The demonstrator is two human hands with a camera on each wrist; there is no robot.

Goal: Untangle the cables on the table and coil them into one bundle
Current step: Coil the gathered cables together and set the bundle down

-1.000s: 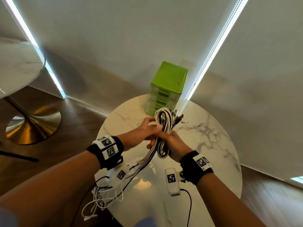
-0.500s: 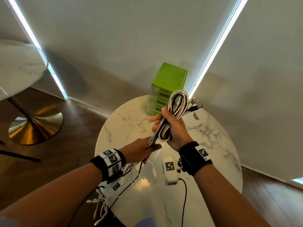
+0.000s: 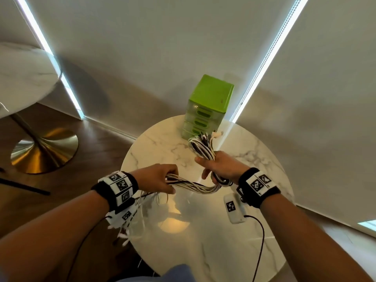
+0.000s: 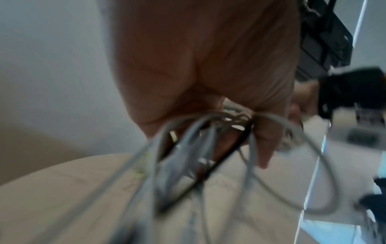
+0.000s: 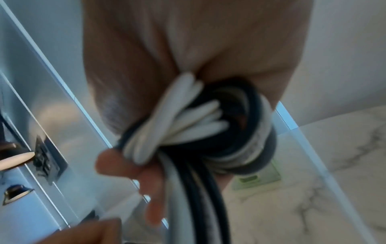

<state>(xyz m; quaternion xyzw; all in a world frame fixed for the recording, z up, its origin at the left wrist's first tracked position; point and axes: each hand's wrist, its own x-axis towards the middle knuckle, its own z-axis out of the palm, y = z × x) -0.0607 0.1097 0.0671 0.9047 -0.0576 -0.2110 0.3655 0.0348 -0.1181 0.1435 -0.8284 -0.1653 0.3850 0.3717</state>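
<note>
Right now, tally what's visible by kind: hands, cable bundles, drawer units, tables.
Hands: 2, left hand and right hand
Cable bundle: 1, individual cables too packed to count
Drawer unit: 1, green
Tables: 2, near table and far table
Total: 6

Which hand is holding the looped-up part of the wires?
The right hand. It grips the coiled cable bundle; the left hand only holds the loose straight strands.
</note>
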